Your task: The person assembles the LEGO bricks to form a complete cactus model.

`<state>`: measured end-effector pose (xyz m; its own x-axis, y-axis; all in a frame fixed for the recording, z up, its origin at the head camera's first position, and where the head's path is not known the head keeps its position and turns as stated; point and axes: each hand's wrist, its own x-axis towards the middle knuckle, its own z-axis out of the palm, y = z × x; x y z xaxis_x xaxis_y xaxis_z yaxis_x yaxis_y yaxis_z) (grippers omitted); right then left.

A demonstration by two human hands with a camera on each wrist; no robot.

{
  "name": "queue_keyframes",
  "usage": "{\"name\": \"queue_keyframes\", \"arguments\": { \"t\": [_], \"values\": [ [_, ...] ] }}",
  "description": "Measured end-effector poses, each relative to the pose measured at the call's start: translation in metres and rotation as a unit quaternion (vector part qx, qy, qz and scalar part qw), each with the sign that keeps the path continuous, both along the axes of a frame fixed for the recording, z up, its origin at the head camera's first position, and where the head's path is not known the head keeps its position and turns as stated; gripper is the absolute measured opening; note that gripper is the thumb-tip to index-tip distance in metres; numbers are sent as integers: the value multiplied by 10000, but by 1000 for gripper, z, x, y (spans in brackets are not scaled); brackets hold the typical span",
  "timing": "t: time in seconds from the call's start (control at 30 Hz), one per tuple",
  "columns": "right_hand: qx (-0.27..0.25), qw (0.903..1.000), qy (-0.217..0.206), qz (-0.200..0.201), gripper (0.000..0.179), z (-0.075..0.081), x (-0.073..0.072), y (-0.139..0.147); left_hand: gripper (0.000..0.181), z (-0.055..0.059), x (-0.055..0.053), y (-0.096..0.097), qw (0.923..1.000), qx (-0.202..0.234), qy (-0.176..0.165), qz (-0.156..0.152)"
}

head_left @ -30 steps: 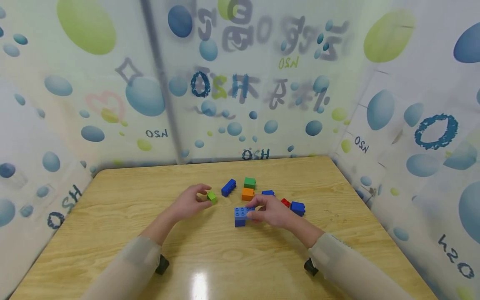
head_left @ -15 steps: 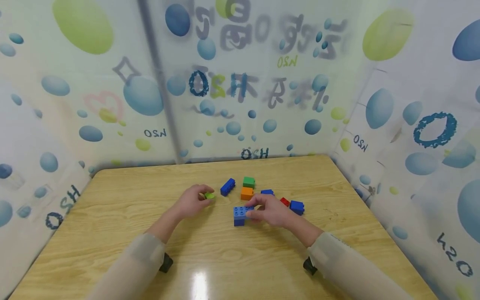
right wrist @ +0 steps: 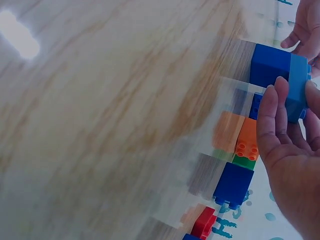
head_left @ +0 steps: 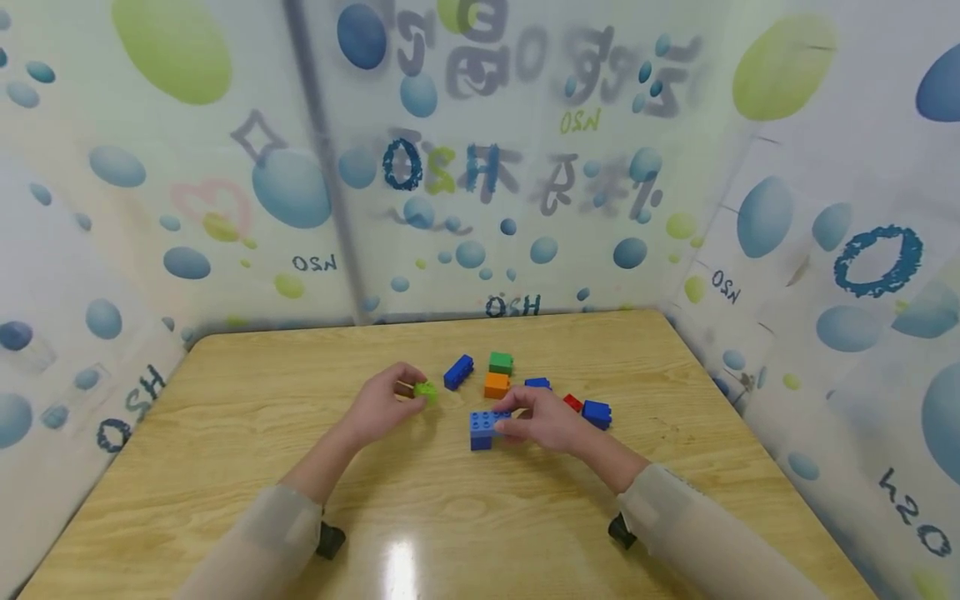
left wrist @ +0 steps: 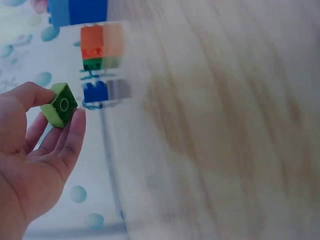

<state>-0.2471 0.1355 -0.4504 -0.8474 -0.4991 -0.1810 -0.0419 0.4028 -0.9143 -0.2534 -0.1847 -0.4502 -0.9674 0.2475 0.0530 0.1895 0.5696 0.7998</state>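
Lime-green and perhaps apt, as a small brick (head_left: 425,390) pinched over the table (head_left: 247,392) by the left hand (head_left: 385,406), to twist loose from so narrow a hold; blue and apt, as an overhanging stack (head_left: 482,427) pinched by the right hand (head_left: 543,421), to tip under uneven pressure, with both forearms (head_left: 258,533) angled inward.
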Motion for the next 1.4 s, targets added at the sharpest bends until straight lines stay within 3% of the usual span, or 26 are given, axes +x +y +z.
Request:
{"name": "queue_keyframes", "arguments": {
  "t": [0.2, 0.5, 1.0, 1.4],
  "values": [
    [-22, 10000, -81, -15, 24, -1, -1, 0, 27, 7, 12, 12, 9987, 435, 124, -239],
    [-81, 10000, -23, 7, 25, -2, -1, -1, 42, 13, 27, 29, 9951, 682, 60, -712],
    [-109, 9999, 72, 65, 24, -3, 0, -1, 37, 5, 30, 53, 9895, 621, 68, -1302],
    [-191, 9998, 54, 97, 23, -3, 0, -1, 35, 3, 32, 62, 9904, 574, -4, -1259]
  ]
}}
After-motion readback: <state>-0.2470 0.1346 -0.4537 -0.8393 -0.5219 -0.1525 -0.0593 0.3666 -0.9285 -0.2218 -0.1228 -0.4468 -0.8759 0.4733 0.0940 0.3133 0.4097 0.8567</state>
